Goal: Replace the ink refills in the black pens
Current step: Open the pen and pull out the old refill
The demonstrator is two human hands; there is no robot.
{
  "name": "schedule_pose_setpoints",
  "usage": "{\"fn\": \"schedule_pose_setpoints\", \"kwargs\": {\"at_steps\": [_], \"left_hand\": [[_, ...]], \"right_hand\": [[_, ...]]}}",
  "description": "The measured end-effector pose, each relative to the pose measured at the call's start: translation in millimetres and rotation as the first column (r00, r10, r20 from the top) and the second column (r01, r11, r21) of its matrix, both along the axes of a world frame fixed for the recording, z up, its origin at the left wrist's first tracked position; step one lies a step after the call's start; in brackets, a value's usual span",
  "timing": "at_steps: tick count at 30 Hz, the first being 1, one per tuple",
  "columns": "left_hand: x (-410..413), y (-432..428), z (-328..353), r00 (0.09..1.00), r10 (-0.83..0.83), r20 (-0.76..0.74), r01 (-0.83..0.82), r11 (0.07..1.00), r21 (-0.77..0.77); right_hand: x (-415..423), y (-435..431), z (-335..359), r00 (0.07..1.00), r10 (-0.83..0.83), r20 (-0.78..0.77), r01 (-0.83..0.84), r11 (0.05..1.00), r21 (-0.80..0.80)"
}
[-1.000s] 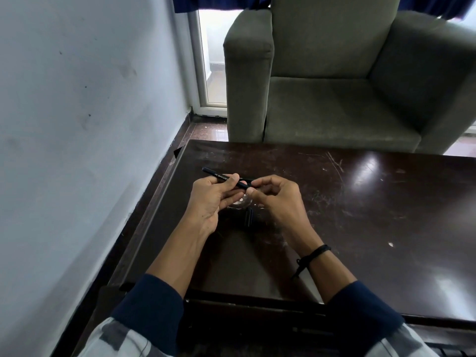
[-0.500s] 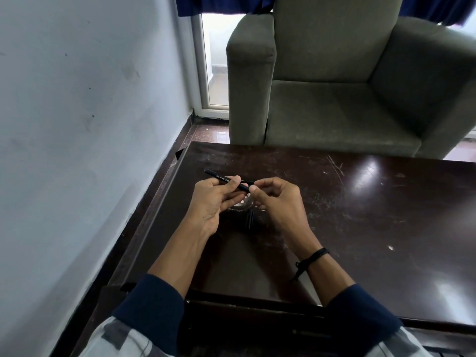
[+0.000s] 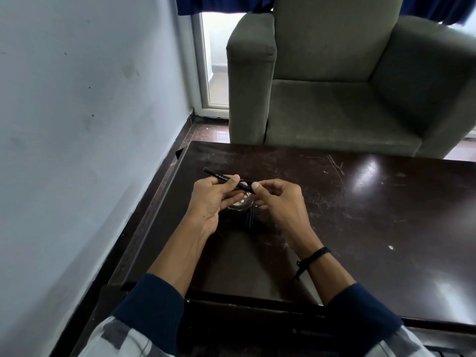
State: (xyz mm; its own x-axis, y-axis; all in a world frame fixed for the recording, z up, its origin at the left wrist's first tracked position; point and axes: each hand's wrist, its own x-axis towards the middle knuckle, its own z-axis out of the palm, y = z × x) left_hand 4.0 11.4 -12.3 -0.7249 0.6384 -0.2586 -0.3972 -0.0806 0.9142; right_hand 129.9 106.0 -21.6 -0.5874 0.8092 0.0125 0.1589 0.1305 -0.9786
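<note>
A black pen (image 3: 219,176) with white lettering is held above the dark table (image 3: 360,215), its far end pointing up and left. My left hand (image 3: 213,199) grips its barrel between thumb and fingers. My right hand (image 3: 278,199) pinches the pen's near end with thumb and forefinger. Under the hands lie a small clear glass dish (image 3: 238,203) and several black pen parts (image 3: 249,219), mostly hidden. Another thin black piece (image 3: 247,181) shows just behind the pen.
A grey-green armchair (image 3: 347,81) stands right behind the table's far edge. A pale wall (image 3: 77,124) runs close along the left side. The scratched tabletop stretches out to the right of my hands.
Both hands and the pen stay in nearly the same place; the fingers at the pen's near end shift slightly. The view has tilted a little.
</note>
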Motion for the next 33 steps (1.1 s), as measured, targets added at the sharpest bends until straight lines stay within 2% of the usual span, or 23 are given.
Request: {"fn": "schedule_pose_setpoints", "kwargs": {"at_steps": [7, 14, 19, 25, 29, 33], "left_hand": [[3.3, 2.2, -3.4, 1.0, -0.019, 0.0, 0.019, 1.0, -0.008], [1.3, 0.6, -1.4, 1.0, -0.01, -0.015, 0.01, 1.0, -0.003], [4.4, 2.6, -4.5, 0.999, -0.037, -0.013, 0.037, 0.999, -0.016], [1.1, 0.4, -1.2, 0.999, -0.021, -0.03, 0.02, 1.0, -0.015], [1.9, 1.2, -2.9, 0.999, -0.021, -0.03, 0.021, 0.999, -0.026], [3.5, 2.5, -5.3, 0.999, -0.036, -0.029, 0.035, 0.999, -0.041]], "right_hand": [[0.1, 1.7, -3.1, 0.999, -0.001, 0.045, -0.002, 0.998, 0.07], [-0.4, -1.1, 0.7, 1.0, -0.007, 0.015, 0.007, 1.0, 0.001], [0.6, -0.4, -0.8, 0.998, -0.004, 0.068, -0.001, 0.998, 0.069], [1.0, -0.3, 0.7, 0.999, 0.026, 0.022, -0.027, 0.999, 0.032], [-0.2, -1.5, -0.1, 0.998, 0.034, 0.059, -0.034, 0.999, 0.001], [0.3, -0.1, -1.9, 0.995, 0.037, 0.095, -0.041, 0.998, 0.037]]}}
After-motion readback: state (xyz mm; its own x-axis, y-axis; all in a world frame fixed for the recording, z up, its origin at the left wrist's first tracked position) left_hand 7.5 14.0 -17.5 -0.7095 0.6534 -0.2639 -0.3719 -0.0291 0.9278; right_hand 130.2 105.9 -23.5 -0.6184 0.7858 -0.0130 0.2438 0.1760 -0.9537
